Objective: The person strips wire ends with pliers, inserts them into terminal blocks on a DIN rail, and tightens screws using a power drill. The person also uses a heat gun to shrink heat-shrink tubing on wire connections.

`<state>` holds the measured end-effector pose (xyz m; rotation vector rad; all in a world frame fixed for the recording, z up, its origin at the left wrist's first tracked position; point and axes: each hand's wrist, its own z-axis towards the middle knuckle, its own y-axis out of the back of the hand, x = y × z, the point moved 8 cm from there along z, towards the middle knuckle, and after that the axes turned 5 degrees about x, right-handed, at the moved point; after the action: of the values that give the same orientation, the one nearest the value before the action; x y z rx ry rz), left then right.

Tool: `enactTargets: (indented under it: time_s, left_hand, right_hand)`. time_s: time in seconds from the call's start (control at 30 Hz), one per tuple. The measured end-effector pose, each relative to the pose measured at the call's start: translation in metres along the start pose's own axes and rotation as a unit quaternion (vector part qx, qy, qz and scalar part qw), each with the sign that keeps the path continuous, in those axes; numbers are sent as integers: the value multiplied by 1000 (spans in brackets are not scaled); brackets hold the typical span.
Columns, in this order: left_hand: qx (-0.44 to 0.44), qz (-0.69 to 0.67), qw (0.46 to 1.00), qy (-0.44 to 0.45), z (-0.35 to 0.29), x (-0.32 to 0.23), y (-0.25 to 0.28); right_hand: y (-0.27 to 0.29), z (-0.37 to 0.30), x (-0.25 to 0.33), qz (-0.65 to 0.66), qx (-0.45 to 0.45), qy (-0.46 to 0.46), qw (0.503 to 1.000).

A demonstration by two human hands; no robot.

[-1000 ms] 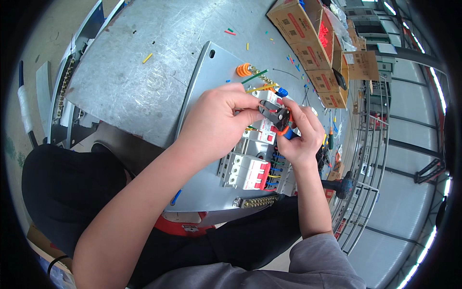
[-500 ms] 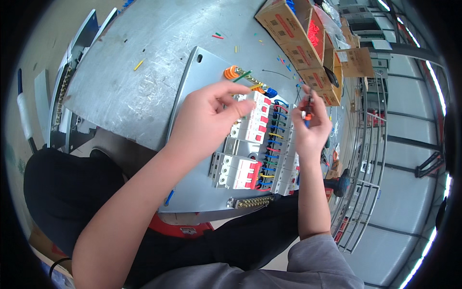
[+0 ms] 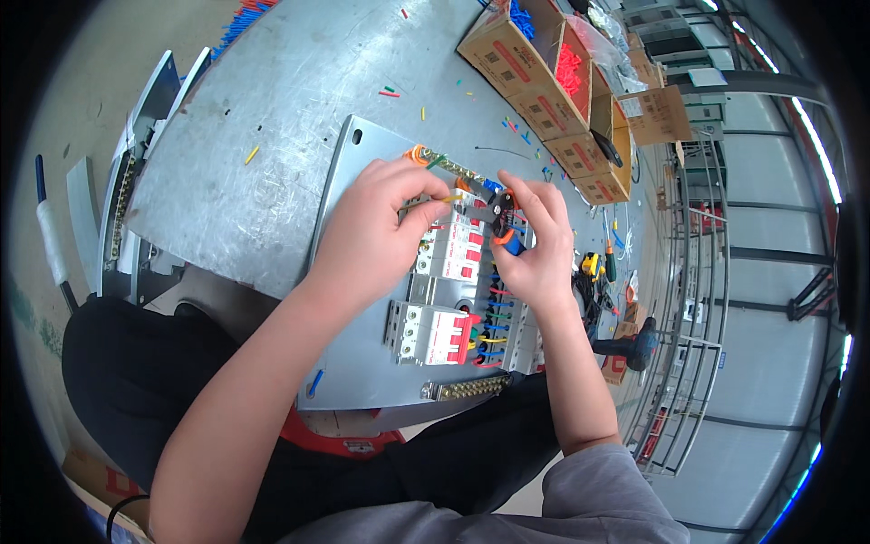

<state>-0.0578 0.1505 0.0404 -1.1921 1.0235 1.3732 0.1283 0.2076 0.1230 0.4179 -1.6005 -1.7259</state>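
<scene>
Evidently, left grip (image 3: 376, 227) pinches thin yellow wire (image 3: 451, 199); right grip (image 3: 542, 245) clasps pliers (image 3: 502, 216): dark metal head, orange-and-blue handles (image 3: 514, 243).

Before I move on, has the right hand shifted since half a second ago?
Yes: against the upper white breakers, the right hand has moved left, bringing its blue-and-orange-handled tool closer to the left hand.

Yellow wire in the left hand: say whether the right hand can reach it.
Probably yes: the right hand holds the orange-and-blue-handled pliers with their jaws near the yellow wire, whose tip pokes out from the left hand; nothing visible blocks the way.
</scene>
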Motion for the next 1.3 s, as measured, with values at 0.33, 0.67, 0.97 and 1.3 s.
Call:
enactTargets:
  time_s: [0.33, 0.67, 0.97, 1.3]
  left_hand:
    - [42, -128, 988, 72, -5, 12, -2]
    - [50, -96, 992, 70, -4, 11, -4]
    - [49, -102, 991, 74, -4, 12, -4]
    - [41, -104, 991, 79, -4, 10, -4]
  right_hand:
    - [-2, 4, 20, -40, 0, 46, 998]
    - [-6, 1, 15, -28, -1, 31, 999]
    - [-7, 2, 15, -27, 3, 31, 999]
    - [-6, 3, 18, -38, -1, 39, 999]
